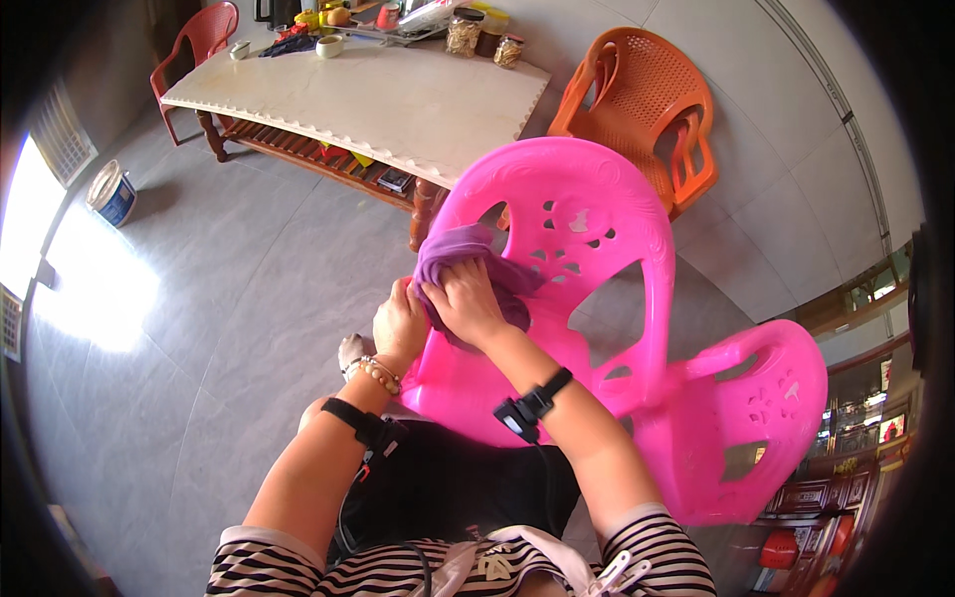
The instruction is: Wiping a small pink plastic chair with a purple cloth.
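A bright pink plastic chair (557, 348) stands right in front of me, its backrest pierced with cut-out shapes. Over its left armrest lies a bunched purple cloth (460, 244). My right hand (464, 303) presses into the cloth, fingers bent over its folds against the armrest. Just left of it, my left hand (400, 323) is closed round the armrest's outer edge; its fingertips are partly hidden. The cloth covers most of that armrest.
To the right stands a second pink chair (696, 448). Beyond are a long pale-topped table (348, 95) bearing jars and cups, and orange chairs (647, 95). A red chair (204, 35) and a bucket (111, 194) are farther left. A wooden cabinet (826, 497) is at lower right.
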Demonstrator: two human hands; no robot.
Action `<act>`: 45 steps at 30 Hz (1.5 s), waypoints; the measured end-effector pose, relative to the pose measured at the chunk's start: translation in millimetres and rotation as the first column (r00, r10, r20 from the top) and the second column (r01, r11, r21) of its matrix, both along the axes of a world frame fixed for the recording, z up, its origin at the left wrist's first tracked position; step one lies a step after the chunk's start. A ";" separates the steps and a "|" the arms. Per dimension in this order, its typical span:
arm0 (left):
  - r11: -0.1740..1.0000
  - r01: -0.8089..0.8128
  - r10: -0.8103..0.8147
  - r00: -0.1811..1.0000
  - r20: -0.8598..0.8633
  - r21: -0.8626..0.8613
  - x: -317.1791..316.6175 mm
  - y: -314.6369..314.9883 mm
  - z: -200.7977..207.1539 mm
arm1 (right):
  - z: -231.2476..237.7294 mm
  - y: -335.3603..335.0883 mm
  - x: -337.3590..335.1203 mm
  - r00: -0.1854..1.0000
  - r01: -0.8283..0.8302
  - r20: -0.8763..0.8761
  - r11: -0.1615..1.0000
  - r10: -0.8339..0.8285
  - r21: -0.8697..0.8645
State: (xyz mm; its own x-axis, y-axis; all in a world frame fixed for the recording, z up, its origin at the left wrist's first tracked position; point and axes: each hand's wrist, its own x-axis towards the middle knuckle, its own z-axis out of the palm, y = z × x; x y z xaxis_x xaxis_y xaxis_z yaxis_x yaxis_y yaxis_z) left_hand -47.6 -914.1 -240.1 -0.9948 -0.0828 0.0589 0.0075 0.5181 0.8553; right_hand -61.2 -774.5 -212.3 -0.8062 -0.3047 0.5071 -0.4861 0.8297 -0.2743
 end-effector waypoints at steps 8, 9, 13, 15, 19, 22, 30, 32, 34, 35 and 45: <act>1.000 0.006 -0.005 0.999 0.052 -0.026 5.7 -2.4 24.5 | 37.9 27.1 -112.5 0.883 0.469 -0.192 0.814 -0.428 0.344; 1.000 0.008 -0.007 0.999 0.031 -0.024 3.3 -3.7 21.3 | 47.2 34.8 -120.3 0.876 0.483 -0.195 0.797 -0.442 0.362; 1.000 0.018 -0.017 1.000 0.024 -0.018 1.1 -3.4 20.8 | 53.9 44.1 -130.4 0.833 0.550 -0.280 0.771 -0.477 0.321; 1.000 0.022 -0.021 1.000 0.022 -0.020 0.9 0.8 18.1 | 49.6 37.7 -126.7 0.826 0.563 -0.249 0.757 -0.505 0.332; 0.998 0.030 -0.031 1.000 -0.002 -0.052 -2.7 6.4 6.7 | 11.2 3.8 -91.4 0.926 0.377 -0.182 0.822 -0.330 0.427; 0.997 0.033 -0.034 0.999 -0.013 -0.075 1.5 2.7 3.6 | 1.1 -11.7 -40.9 0.987 0.161 -0.031 0.930 -0.160 0.332; 0.997 0.078 -0.078 0.997 0.024 0.007 71.7 -0.3 -17.7 | 27.3 -27.4 3.7 0.977 0.203 -0.018 0.901 -0.212 0.384; 0.997 0.067 -0.068 0.996 0.058 0.030 88.3 4.7 -13.2 | 34.6 -21.2 -15.6 0.946 0.321 -0.114 0.827 -0.304 0.461; 0.997 0.059 -0.060 0.998 0.022 0.049 93.1 3.6 -9.4 | 55.2 -6.1 -40.7 0.885 0.444 -0.118 0.738 -0.451 0.508; 0.997 0.054 -0.056 0.998 0.034 0.056 94.3 2.8 -7.9 | 72.7 4.0 -50.7 0.848 0.481 -0.075 0.702 -0.525 0.525; 0.996 0.072 -0.075 0.995 0.066 0.053 83.7 7.7 -0.4 | 37.1 -2.5 -39.0 0.969 0.243 -0.180 0.808 -0.171 0.537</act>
